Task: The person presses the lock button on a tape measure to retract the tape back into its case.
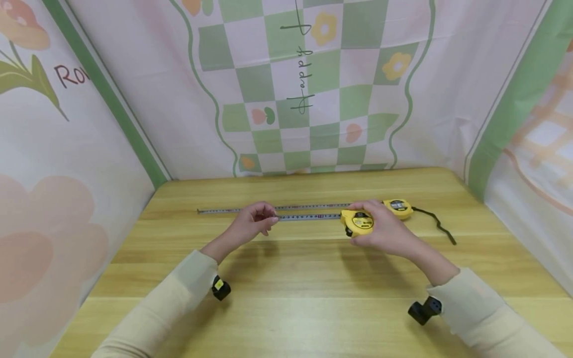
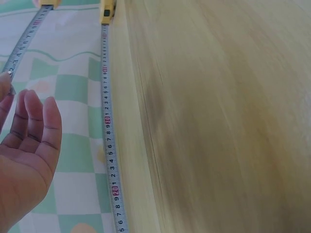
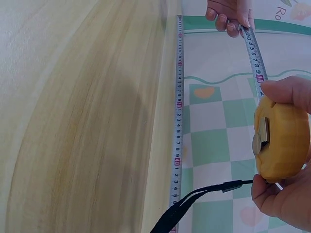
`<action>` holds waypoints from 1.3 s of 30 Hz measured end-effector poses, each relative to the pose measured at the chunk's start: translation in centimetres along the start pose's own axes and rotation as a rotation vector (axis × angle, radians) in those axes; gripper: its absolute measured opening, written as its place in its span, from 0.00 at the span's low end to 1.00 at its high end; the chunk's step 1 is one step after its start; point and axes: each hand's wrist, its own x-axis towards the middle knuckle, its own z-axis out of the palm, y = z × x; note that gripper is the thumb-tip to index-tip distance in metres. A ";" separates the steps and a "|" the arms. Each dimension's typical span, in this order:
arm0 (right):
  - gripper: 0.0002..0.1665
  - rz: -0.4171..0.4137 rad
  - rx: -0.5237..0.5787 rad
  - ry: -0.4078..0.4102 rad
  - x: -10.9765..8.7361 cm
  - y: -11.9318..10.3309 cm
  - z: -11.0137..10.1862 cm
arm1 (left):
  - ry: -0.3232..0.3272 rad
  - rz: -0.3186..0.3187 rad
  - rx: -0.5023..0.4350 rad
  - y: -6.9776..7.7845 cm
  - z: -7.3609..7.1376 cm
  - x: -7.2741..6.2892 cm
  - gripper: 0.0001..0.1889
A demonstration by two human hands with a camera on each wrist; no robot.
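Note:
My right hand [image 1: 387,228] grips the yellow case of a tape measure [image 1: 358,223], held above the table. A short length of its blade [image 1: 309,217] is drawn out to the left. At the blade's end my left hand [image 1: 251,220] pinches the tip between thumb and forefinger; the other fingers are loosely bent. From the held case [image 3: 284,141] a black strap [image 3: 209,190] hangs in the right wrist view. Behind both hands lies a second yellow tape measure [image 1: 398,209] on the table, its long blade [image 1: 215,211] pulled out leftward, roughly parallel to the first.
The wood-grain table [image 1: 295,318] has a back edge against a printed cloth wall [image 1: 277,149]. Cloth walls also flank both sides. A black cord [image 1: 440,226] trails right from the second tape measure. Small black cameras [image 1: 423,312] are worn at both wrists.

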 end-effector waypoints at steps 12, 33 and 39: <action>0.42 -0.009 -0.006 -0.003 -0.1 -0.4 0.0 | -0.010 0.005 0.003 -0.3 0.3 0.2 0.06; 0.41 -0.013 -0.019 0.004 0.1 -0.3 0.5 | -0.012 0.011 0.020 -0.4 1.1 0.6 0.06; 0.41 -0.014 -0.015 -0.007 0.1 -0.3 0.5 | -0.018 0.006 0.011 -0.3 1.2 0.7 0.06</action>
